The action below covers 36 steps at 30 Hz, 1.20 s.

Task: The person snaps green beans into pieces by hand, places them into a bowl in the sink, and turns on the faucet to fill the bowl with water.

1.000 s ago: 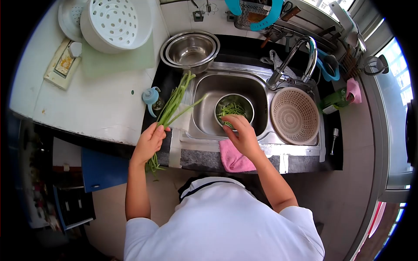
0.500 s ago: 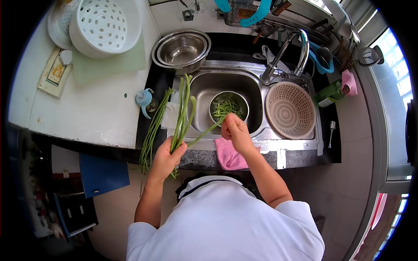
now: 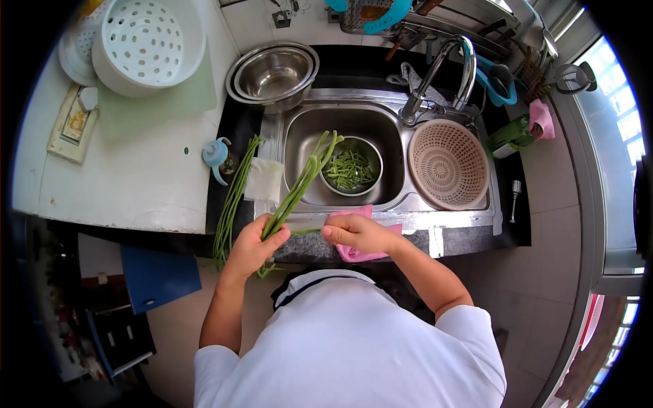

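Note:
My left hand (image 3: 253, 246) is closed around a bunch of long green stems (image 3: 300, 183), whose tops lean over the sink's left edge. My right hand (image 3: 359, 233) pinches the end of one stem that stretches across from the bunch, above the front counter edge. More long stems (image 3: 233, 204) lie on the dark counter to the left. Inside the sink (image 3: 307, 121), a metal bowl (image 3: 375, 151) holds short cut green pieces (image 3: 350, 170). A pink cloth (image 3: 350, 253) hangs over the counter edge, partly behind my right hand.
A beige basket (image 3: 449, 164) sits right of the sink, under the faucet (image 3: 435, 68). Nested metal bowls (image 3: 274, 75) stand at the back left. A blue-lidded bottle (image 3: 215, 154) is near the loose stems. A white perforated container (image 3: 146, 44) rests on the white counter.
My right hand has moved from above the bowl toward my left hand, drawing a stem's end along. Some stems now lie on the counter, apart from the held bunch. The view has shifted slightly.

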Each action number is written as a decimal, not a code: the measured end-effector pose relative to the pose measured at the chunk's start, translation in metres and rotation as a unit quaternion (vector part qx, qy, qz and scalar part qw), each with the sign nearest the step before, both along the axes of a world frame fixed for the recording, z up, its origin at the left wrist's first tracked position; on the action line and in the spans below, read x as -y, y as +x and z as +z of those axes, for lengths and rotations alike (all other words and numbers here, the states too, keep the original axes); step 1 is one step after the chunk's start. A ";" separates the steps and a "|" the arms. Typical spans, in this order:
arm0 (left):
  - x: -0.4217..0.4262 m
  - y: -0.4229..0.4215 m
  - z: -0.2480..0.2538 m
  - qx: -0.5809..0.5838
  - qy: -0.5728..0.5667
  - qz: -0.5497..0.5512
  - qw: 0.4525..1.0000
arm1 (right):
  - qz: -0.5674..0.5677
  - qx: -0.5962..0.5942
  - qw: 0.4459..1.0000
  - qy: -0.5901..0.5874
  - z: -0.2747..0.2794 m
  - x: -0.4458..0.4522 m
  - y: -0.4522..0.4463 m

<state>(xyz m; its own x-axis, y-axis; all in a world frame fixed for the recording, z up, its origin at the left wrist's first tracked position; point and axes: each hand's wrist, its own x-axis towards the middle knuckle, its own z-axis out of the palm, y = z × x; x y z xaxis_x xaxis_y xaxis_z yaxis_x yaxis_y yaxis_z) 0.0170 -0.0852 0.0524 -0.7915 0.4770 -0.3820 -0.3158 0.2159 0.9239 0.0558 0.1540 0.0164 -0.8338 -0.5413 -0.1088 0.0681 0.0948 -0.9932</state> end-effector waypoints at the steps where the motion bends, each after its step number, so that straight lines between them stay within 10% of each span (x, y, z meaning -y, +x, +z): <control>1: 0.000 0.001 0.000 0.000 0.001 0.000 1.000 | -0.058 -0.036 0.998 0.019 -0.001 0.000 0.001; 3: 0.000 0.005 -0.003 0.055 0.033 0.031 0.997 | -0.127 0.057 0.982 -0.126 0.000 -0.004 -0.001; 7: -0.006 0.019 -0.005 0.007 0.042 0.038 0.998 | -0.404 0.182 0.750 -0.491 0.001 -0.028 -0.023; 11: 0.005 0.018 0.002 0.055 0.039 0.000 0.998 | -0.388 0.115 0.876 -0.263 0.004 -0.040 -0.026; 15: -0.001 0.014 0.001 0.015 -0.002 -0.056 0.998 | 0.010 0.187 0.978 -0.089 0.015 -0.026 -0.012; 18: -0.004 0.014 0.006 -0.021 -0.026 -0.066 0.997 | 0.105 0.144 0.984 -0.013 0.014 -0.008 -0.005; 22: -0.003 0.015 0.002 0.071 0.020 -0.021 0.997 | -0.141 0.004 0.988 -0.065 0.007 -0.003 -0.003; 27: 0.002 0.026 0.001 0.026 0.022 0.054 0.998 | -0.523 0.031 0.778 -0.347 -0.001 -0.053 -0.033; 32: 0.005 0.020 0.003 0.041 0.004 -0.059 0.997 | -0.183 0.121 0.973 -0.076 0.007 -0.038 -0.019; 36: -0.006 0.017 0.008 0.003 -0.008 -0.086 0.996 | 0.058 0.088 0.994 0.037 0.030 -0.009 -0.012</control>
<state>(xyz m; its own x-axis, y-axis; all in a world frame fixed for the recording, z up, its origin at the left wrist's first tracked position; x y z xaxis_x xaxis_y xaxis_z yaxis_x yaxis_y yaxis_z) 0.0345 -0.0791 0.0605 -0.6966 0.5996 -0.3941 -0.2777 0.2811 0.9186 0.0436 0.1634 0.0460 -0.7316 -0.6171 -0.2898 0.2237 0.1843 -0.9571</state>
